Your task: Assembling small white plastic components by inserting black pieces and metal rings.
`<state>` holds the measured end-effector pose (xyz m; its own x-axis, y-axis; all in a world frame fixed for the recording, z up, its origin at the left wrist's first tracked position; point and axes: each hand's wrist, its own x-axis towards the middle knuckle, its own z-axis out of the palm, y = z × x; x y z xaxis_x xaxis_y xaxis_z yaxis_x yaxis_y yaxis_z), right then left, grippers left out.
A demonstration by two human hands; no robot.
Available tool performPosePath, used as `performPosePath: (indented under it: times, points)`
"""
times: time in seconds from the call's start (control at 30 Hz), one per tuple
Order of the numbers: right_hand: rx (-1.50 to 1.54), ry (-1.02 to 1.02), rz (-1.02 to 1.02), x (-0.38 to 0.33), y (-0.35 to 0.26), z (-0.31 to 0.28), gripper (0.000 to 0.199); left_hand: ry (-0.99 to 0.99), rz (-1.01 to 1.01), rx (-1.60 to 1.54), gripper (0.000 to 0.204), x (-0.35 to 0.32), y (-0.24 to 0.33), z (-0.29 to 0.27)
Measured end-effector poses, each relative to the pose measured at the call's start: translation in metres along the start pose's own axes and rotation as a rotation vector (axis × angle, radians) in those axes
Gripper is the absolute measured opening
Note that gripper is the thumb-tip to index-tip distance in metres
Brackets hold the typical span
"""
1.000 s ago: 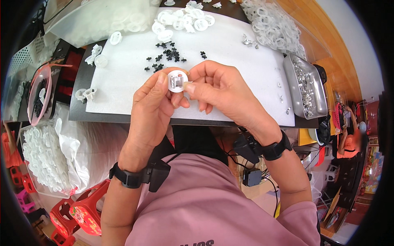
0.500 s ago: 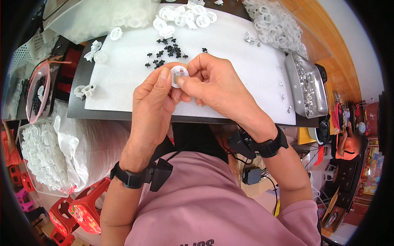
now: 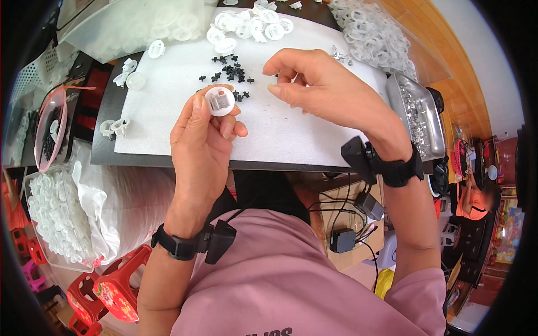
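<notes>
A: Where's the part?
B: White round cap [image 3: 219,101], pinched at the fingertips of the left hand [image 3: 204,143]. Thumb on its left edge, fingers behind and under it. Flat face toward the camera, with a small ribbed grey insert in the middle.

A: Right hand?
B: Right hand [image 3: 325,89] is off the cap, just to its right and slightly above. Thumb and index curled close together; can't tell if anything small sits between them. Not touching the cap.

A: What's under the hands?
B: White foam sheet [image 3: 168,120] on a dark board, on the table [image 3: 106,151]. Both hands hover over it.

A: Loose stock?
B: Small black cross-shaped pieces [image 3: 230,70] scattered on the sheet, just beyond the cap, between the two hands. More white caps in a pile [image 3: 246,28] farther out, past the black pieces. A few odd white caps [image 3: 126,75] left of the left hand, plus two at the sheet's left edge.

A: Anything on the right?
B: Metal tray [image 3: 420,112] with small shiny parts, just past the right wrist. Beyond the right hand, a clear bag of white rings [image 3: 370,33].

A: Left side?
B: Clear plastic tub of white caps [image 3: 53,215] below table level, beside the left forearm. Red stool [image 3: 106,291] near the left elbow.

A: Wrists?
B: Black band with a small black unit on each wrist, cables running down to the pink shirt.
</notes>
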<state>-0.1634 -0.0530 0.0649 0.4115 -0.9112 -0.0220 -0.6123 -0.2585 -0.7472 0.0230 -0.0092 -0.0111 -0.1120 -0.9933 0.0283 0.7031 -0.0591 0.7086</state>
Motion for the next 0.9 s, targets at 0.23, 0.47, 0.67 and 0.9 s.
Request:
performPosePath:
  times: [0.23,0.47,0.67,0.9]
  points:
    - [-0.372,-0.162,-0.197,0.024,0.004,0.013,0.025,0.016,0.048,-0.039,0.033,0.000,-0.003,-0.001]
    - [-0.454,-0.183,-0.195,0.021,0.006,0.020,0.021,0.003,0.052,-0.053,0.035,0.001,-0.003,-0.002]
    - [-0.490,-0.150,-0.230,0.015,0.012,0.020,0.019,0.009,0.043,-0.053,0.035,0.001,-0.003,-0.002]
    - [-0.559,-0.057,-0.237,0.017,0.007,0.033,0.015,0.018,0.030,-0.052,0.034,0.002,-0.004,0.000]
